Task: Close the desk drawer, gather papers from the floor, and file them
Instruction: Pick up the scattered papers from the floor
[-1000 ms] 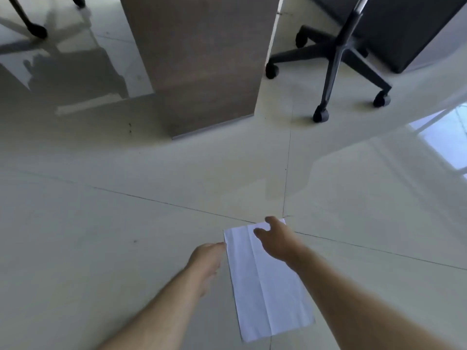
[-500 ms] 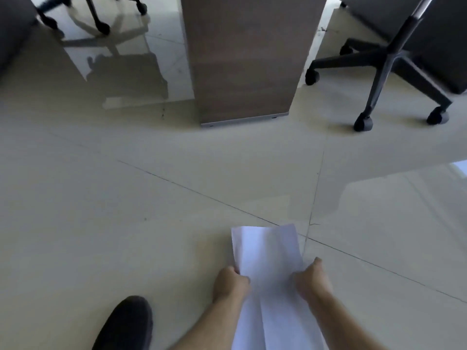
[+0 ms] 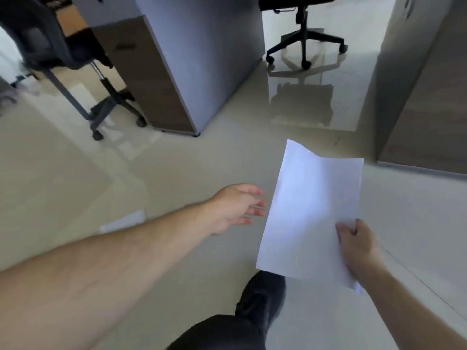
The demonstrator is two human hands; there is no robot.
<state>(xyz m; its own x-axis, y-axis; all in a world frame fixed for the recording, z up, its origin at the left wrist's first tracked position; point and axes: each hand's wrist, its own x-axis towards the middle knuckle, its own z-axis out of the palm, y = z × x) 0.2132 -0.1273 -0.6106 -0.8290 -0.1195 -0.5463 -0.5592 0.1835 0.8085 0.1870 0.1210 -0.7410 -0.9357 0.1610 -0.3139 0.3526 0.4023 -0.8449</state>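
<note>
From the head view, the right hand (image 3: 358,245) has its grip clamped on the lower right edge of the white paper (image 3: 313,210), thumb on top, holding it lifted off the floor (image 3: 177,168); the sheet's far end bows toward twelve o'clock. The left hand (image 3: 236,207) reaches in from eight o'clock, fingers (image 3: 255,210) spread apart, just beside the paper's left edge and holding nothing. A black shoe (image 3: 262,296) stands at six o'clock, partly under the sheet. A desk panel (image 3: 202,59) rises at eleven o'clock, an office chair (image 3: 303,39) at one o'clock, another chair (image 3: 63,54) at ten o'clock.
</note>
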